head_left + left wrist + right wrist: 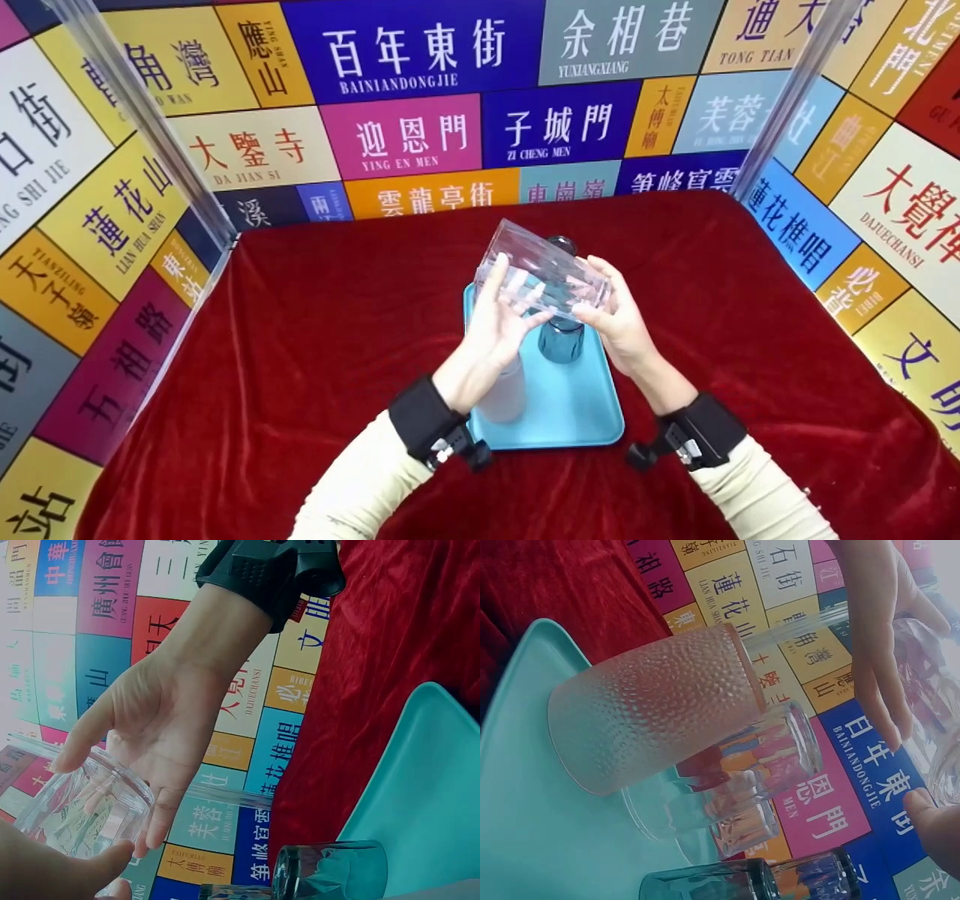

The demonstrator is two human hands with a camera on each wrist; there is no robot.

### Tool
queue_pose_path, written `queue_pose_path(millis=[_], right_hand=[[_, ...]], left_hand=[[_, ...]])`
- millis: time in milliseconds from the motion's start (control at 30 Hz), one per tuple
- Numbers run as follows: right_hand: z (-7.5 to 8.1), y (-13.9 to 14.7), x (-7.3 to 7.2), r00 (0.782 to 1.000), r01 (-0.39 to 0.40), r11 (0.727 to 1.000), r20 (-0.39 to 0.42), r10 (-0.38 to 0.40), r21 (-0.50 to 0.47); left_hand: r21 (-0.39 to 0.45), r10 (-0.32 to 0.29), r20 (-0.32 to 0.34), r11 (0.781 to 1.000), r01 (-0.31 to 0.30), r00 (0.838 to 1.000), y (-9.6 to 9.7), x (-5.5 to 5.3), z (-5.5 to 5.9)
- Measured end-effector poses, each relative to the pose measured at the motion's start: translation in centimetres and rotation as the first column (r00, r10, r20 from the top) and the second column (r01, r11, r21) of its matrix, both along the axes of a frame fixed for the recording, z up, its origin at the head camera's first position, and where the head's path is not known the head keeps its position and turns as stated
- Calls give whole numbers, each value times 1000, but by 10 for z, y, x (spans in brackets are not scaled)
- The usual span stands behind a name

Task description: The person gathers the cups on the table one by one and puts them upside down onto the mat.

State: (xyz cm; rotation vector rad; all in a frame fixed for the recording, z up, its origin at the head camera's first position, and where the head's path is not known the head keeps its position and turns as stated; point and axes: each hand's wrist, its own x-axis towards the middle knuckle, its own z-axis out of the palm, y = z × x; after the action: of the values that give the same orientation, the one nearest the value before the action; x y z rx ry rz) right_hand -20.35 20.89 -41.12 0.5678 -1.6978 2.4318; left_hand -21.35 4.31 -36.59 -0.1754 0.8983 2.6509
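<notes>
Above the tray, both hands hold a clear glass tumbler (534, 251), tilted on its side. My left hand (493, 326) grips one end, thumb on the near side and fingers beneath. My right hand (624, 326) pinches the other end between thumb and fingers. In the left wrist view, facets show through the tumbler (82, 817). Under the hands lies a light blue tray (585, 424). A frosted, dimpled cup (652, 709) stands on it beside the left wrist, partly hidden in the head view. Farther back is a bluish glass (562, 343).
Behind the frosted cup, the right wrist view shows clear glasses (780, 750) and a dark-rimmed glass (821, 874). Wrinkled red cloth (337, 337) covers the table. Panels of colourful street signs (412, 52) enclose the back and sides, with clear corner posts.
</notes>
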Motion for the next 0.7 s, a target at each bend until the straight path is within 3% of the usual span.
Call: queue_pose_path(millis=[233,433,567,700], right_hand=[[-2,-1,2,999,32,999,-11,-32,-1],[3,1,5,997,79,995,14,-78,-63],[12,15,5,993,115,990,45,-112,-83],[23,38,7,994,106,994,33,-106,-22]], left_hand=[[8,-13,13,1000,13,1000,0,1,-2],[-60,-41,-63,997,37,997,-5,3,-6],[-87,-4,-102,996,-5,995,-18,3,-9],[-84,71,-119,993,-81,990,-39,-3,-14]])
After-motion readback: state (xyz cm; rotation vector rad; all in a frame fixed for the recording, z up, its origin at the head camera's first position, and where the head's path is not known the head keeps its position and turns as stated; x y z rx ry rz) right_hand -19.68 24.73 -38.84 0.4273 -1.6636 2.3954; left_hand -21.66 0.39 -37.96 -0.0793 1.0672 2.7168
